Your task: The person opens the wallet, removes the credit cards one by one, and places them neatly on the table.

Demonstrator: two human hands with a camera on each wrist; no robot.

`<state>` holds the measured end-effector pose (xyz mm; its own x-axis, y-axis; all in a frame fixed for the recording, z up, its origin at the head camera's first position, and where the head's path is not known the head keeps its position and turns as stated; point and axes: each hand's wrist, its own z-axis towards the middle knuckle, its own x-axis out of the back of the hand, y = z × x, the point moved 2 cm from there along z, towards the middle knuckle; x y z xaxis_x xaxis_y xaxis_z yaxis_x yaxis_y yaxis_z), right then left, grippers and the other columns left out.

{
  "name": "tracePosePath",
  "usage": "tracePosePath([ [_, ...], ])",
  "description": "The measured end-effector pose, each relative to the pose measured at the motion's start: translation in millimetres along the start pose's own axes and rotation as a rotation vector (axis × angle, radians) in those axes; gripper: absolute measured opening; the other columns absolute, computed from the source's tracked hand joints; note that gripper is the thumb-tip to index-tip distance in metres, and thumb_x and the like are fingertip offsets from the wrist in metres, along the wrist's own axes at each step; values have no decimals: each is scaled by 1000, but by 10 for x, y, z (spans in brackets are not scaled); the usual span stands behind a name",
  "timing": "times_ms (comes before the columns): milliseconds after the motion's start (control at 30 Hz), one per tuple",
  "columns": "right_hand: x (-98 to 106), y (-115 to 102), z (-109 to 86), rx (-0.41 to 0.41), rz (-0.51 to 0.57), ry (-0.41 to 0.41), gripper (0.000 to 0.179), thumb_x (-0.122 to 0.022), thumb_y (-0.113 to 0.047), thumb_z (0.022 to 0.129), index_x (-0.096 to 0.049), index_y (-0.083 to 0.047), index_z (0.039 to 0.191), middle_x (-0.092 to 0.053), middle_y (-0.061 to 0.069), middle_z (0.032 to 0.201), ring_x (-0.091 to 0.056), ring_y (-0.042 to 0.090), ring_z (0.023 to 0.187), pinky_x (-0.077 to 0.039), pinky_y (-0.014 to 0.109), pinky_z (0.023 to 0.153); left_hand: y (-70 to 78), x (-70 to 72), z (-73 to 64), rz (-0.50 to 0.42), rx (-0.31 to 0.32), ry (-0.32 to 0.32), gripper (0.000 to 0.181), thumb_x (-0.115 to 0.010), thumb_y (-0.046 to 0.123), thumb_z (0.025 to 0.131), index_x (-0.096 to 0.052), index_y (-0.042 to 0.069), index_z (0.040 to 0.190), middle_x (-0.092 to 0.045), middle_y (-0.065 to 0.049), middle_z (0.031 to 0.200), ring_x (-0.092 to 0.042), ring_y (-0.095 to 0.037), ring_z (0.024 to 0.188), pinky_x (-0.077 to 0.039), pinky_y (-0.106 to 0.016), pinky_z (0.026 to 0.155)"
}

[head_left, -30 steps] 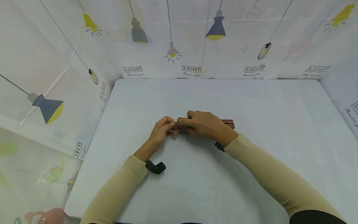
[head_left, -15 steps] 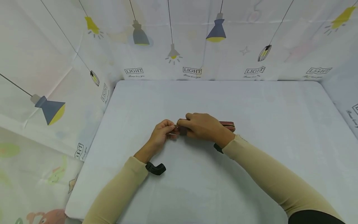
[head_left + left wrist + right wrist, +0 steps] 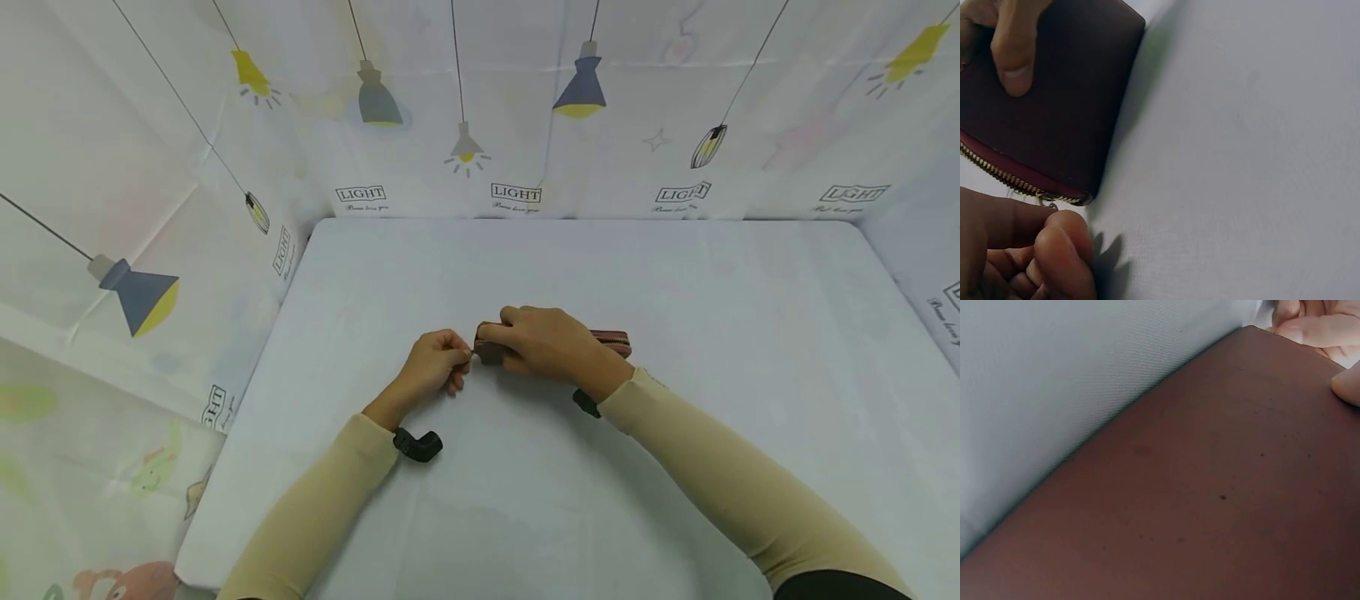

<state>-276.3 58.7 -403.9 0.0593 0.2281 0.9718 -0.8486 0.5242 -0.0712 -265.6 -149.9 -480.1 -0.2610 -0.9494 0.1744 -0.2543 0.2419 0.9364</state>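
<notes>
A brown zip-around wallet (image 3: pixel 611 341) stands on its long edge on the white table, its upper zipper side showing. My right hand (image 3: pixel 547 342) grips it from above, thumb on the near face; in the left wrist view that thumb lies against the dark wallet face (image 3: pixel 1072 106). At the wallet's left end, my left hand (image 3: pixel 437 367) pinches the small zipper pull (image 3: pixel 1049 203) between thumb and forefinger. Brass zipper teeth (image 3: pixel 997 172) run along a red edge there, down to the bottom corner. The wallet's brown side (image 3: pixel 1166 481) fills most of the right wrist view.
The white table (image 3: pixel 712 292) has rounded corners. Behind and left of it hangs a cloth backdrop (image 3: pixel 420 167) printed with lamps. A black wrist camera mount (image 3: pixel 417 446) sits at my left cuff, another (image 3: pixel 586 403) under my right wrist.
My left hand has moved down along the wallet's left end, toward me, with the zipper pull. My right hand keeps its grip on the wallet. The head view has tilted slightly.
</notes>
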Motion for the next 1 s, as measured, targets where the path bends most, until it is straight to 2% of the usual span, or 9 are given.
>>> tracePosePath([
  [100,-18,7,-3,-1,4,1,27,-71,-14,91,-62,-23,115,-57,1,84,-53,15,66,-49,33,54,-11,0,29,101,1,15,10,-62,10,100,-66,3,94,-62,-7,72,-57,-15,50,-50,-27,46],
  [200,-20,8,-6,2,11,10,27,-71,-13,90,-62,-23,115,-56,1,84,-52,15,66,-48,33,54,4,-10,56,223,-32,29,12,-63,10,98,-67,6,88,-62,-6,67,-56,-16,47,-48,-27,44],
  [300,-14,8,-16,3,13,29,28,-70,-13,90,-62,-23,114,-56,1,82,-50,14,64,-46,32,52,35,-24,78,389,-108,64,15,-63,9,95,-67,10,81,-62,-3,64,-55,-14,50,-45,-26,47],
  [467,9,22,-68,-5,26,71,30,-72,-16,91,-65,-26,118,-58,0,83,-49,14,62,-46,32,50,92,-50,78,626,-243,133,16,-63,6,90,-68,14,77,-65,2,70,-56,-15,65,-43,-28,60],
  [567,44,69,-168,-29,62,86,29,-73,-24,95,-70,-28,123,-64,0,90,-55,13,65,-50,34,53,99,-80,67,663,-262,128,17,-62,5,91,-68,13,78,-67,1,73,-57,-16,68,-44,-30,62],
  [700,114,213,-415,-96,95,125,28,-71,-33,99,-75,-25,125,-68,1,104,-63,14,76,-55,38,61,106,-108,46,678,-266,124,16,-62,7,95,-69,13,81,-69,1,75,-58,-16,67,-45,-29,61],
  [867,173,397,-710,-182,121,190,28,-71,-25,99,-77,-16,125,-69,7,109,-66,22,86,-57,43,72,116,-117,37,692,-267,141,16,-62,8,95,-69,13,81,-69,1,75,-59,-16,67,-46,-31,62],
  [1000,192,472,-836,-229,137,203,30,-72,-20,97,-76,-13,126,-69,12,113,-67,29,93,-56,49,79,96,-123,50,695,-263,154,15,-63,8,95,-69,14,82,-70,1,75,-60,-17,70,-47,-33,64],
])
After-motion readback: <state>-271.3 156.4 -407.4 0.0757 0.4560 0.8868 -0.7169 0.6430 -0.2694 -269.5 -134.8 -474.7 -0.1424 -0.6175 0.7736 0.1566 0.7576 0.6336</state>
